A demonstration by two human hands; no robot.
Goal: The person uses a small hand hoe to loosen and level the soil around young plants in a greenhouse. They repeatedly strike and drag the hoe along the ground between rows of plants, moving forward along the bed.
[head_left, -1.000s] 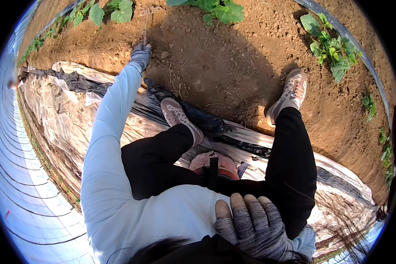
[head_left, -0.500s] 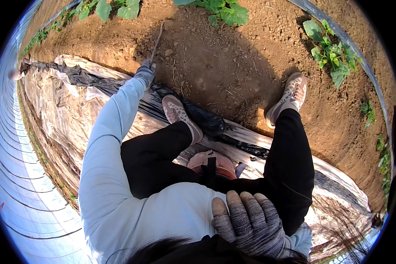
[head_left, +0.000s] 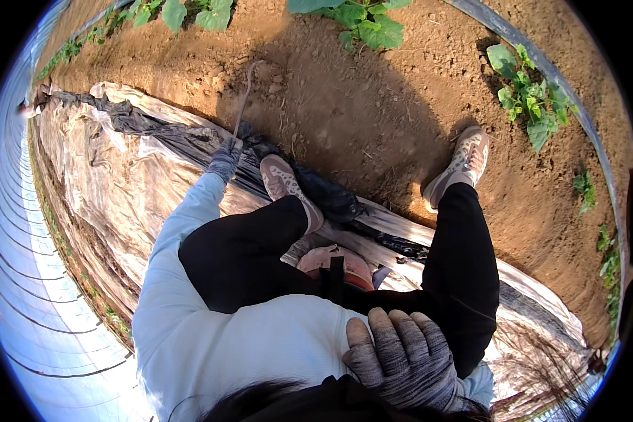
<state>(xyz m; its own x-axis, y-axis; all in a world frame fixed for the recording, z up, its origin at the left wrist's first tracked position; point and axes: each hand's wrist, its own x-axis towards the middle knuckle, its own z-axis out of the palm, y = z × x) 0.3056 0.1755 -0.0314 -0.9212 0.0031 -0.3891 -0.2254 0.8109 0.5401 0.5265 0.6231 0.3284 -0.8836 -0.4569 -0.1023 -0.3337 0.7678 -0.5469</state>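
Note:
My left hand [head_left: 225, 157], in a grey knitted glove, is closed around the near end of a thin, pale brownish rod [head_left: 243, 105]. The rod points away from me, and its curved tip rests on or just over the brown soil. Whether it is wood or metal I cannot tell. In a grey glove with bare fingertips, my right hand [head_left: 403, 355] lies against my lap near the right thigh, its fingers stretched out side by side and holding nothing visible.
Leafy green plants [head_left: 373, 24] grow ahead, with another plant [head_left: 531, 98] beside a grey hose [head_left: 541, 60] at right. Crumpled pale sheeting [head_left: 112, 190] and black film [head_left: 330, 193] lie under and around my feet. A pinkish round seat [head_left: 337, 264] shows between my legs.
My left hand has drawn back toward me and slightly left, bringing the rod with it over the soil. My right hand stays on my lap.

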